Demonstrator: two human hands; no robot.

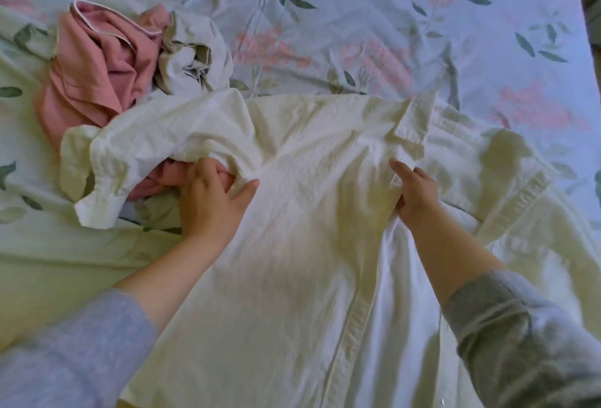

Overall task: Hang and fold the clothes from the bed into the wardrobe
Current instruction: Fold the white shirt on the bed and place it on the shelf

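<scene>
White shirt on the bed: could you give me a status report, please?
Left grip holds white shirt at the sleeve seam; right grip holds it below the collar. Shirt spread out, unfolded. Pink garment under the sleeve.

White shirt (309, 212) spread under your hands
Your left hand (211, 199) grips its sleeve seam; your right hand (416, 196) grips the front edge just below the collar.

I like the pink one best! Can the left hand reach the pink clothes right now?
Probably yes. The left hand sits right beside the pink clothes, nothing between them, though the white shirt it grips drapes over part of them.
</scene>
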